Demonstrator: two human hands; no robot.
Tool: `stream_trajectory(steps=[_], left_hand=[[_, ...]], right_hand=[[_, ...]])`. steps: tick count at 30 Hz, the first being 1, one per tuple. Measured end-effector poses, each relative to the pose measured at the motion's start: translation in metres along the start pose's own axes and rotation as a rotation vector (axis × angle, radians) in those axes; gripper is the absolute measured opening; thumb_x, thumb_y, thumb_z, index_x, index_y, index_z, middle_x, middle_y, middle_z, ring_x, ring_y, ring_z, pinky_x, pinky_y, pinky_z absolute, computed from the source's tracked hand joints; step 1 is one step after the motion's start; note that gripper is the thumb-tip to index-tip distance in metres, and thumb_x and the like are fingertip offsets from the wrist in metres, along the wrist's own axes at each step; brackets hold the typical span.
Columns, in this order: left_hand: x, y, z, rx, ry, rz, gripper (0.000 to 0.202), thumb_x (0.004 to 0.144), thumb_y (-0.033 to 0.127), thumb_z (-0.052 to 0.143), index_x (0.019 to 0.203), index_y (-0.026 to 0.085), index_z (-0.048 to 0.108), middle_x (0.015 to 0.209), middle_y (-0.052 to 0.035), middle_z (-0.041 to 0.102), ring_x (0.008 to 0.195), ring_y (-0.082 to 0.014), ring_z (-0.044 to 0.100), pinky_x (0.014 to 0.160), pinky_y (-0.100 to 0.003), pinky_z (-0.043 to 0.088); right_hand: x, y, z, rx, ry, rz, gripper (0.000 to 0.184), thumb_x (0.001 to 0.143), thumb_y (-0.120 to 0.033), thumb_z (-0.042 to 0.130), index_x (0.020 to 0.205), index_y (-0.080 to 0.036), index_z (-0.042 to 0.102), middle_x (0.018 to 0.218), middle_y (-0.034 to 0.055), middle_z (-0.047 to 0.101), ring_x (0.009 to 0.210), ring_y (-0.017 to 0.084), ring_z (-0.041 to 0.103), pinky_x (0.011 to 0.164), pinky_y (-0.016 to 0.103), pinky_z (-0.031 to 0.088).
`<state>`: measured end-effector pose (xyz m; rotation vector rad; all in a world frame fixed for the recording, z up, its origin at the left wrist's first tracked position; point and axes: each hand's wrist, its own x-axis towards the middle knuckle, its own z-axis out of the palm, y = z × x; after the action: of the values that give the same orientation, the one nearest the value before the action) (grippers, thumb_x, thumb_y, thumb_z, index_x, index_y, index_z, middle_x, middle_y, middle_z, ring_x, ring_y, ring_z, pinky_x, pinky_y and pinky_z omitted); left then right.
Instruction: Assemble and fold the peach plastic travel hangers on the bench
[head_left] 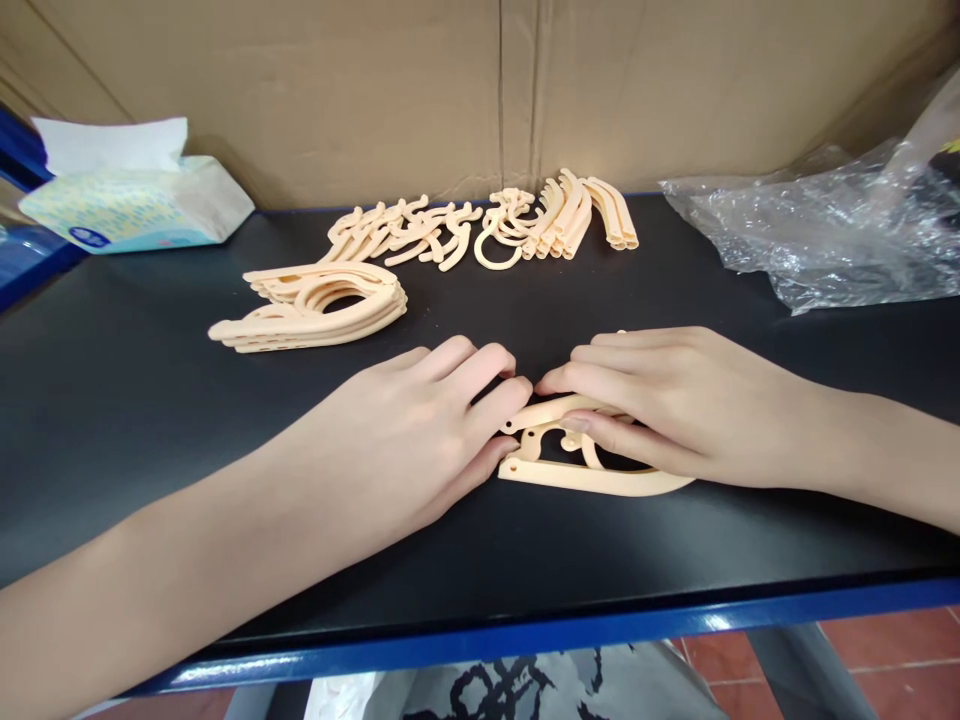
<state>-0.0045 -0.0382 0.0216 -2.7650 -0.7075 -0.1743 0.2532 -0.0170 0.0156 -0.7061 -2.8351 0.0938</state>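
Note:
A cream plastic folding hanger [600, 480] lies near the front of the black table, its arms folded close together around a curved hook. My right hand [660, 400] grips it from above at the right, thumb over the upper arm, hiding that end. At the left end, where small pin holes show, my left hand [457, 430] has its thumb and curled fingers closed on the tips. Beyond my left hand sits a stack of folded hangers [322, 310]. Loose hanger hooks [397, 230] and a pile of hanger arms [559, 215] lie at the back.
A tissue pack [142, 200] stands at the back left. Crumpled clear plastic bags [840, 220] cover the back right corner. Cardboard [337, 90] rises behind the table. A blue edge [570, 630] runs along the front, with a grey printed bag [600, 685] below.

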Motion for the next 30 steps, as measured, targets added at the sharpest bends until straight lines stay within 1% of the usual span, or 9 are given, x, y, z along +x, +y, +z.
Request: stream_trajectory(steps=[6, 9, 13, 19, 30], left_hand=[[-0.0022, -0.0002, 0.0006, -0.006, -0.011, -0.016, 0.025, 0.109, 0.025, 0.043, 0.116, 0.013, 0.064, 0.117, -0.0136, 0.070, 0.095, -0.0301, 0.069, 0.074, -0.043, 0.057], [-0.0028, -0.0003, 0.0004, -0.011, -0.005, -0.021, 0.024, 0.109, 0.024, 0.043, 0.114, 0.014, 0.064, 0.115, -0.0126, 0.070, 0.094, -0.0295, 0.069, 0.075, -0.043, 0.057], [-0.0020, -0.0005, -0.0003, -0.011, -0.002, -0.028, 0.025, 0.109, 0.025, 0.044, 0.116, 0.013, 0.064, 0.116, -0.0127, 0.070, 0.095, -0.0303, 0.069, 0.073, -0.043, 0.056], [-0.0011, 0.0000, 0.0005, 0.000, 0.011, -0.013, 0.027, 0.110, 0.024, 0.041, 0.115, 0.013, 0.065, 0.116, -0.0135, 0.070, 0.095, -0.0300, 0.069, 0.074, -0.043, 0.057], [-0.0016, -0.0011, -0.0010, -0.009, 0.004, -0.025, 0.025, 0.109, 0.024, 0.042, 0.115, 0.013, 0.064, 0.114, -0.0118, 0.070, 0.093, -0.0290, 0.068, 0.074, -0.043, 0.056]], right_hand=[[0.0002, -0.0007, 0.0008, -0.001, 0.003, -0.003, 0.047, 0.114, -0.038, 0.033, 0.110, -0.012, 0.072, 0.084, 0.0025, 0.064, 0.074, 0.019, 0.060, 0.070, 0.034, 0.043], [-0.0002, -0.0005, 0.0005, -0.020, 0.020, -0.018, 0.046, 0.114, -0.037, 0.033, 0.112, -0.011, 0.071, 0.083, 0.0024, 0.064, 0.074, 0.019, 0.060, 0.070, 0.034, 0.043], [-0.0007, -0.0005, 0.0003, -0.029, 0.028, -0.019, 0.046, 0.114, -0.036, 0.033, 0.112, -0.011, 0.071, 0.082, 0.0021, 0.064, 0.074, 0.020, 0.061, 0.069, 0.034, 0.043], [-0.0005, 0.0003, 0.0009, -0.011, 0.024, -0.020, 0.044, 0.114, -0.036, 0.033, 0.110, -0.013, 0.071, 0.084, 0.0022, 0.065, 0.075, 0.019, 0.060, 0.069, 0.032, 0.042], [-0.0001, -0.0002, 0.0008, -0.020, 0.031, -0.022, 0.045, 0.114, -0.037, 0.033, 0.112, -0.012, 0.070, 0.083, 0.0025, 0.064, 0.075, 0.020, 0.061, 0.069, 0.033, 0.043]])
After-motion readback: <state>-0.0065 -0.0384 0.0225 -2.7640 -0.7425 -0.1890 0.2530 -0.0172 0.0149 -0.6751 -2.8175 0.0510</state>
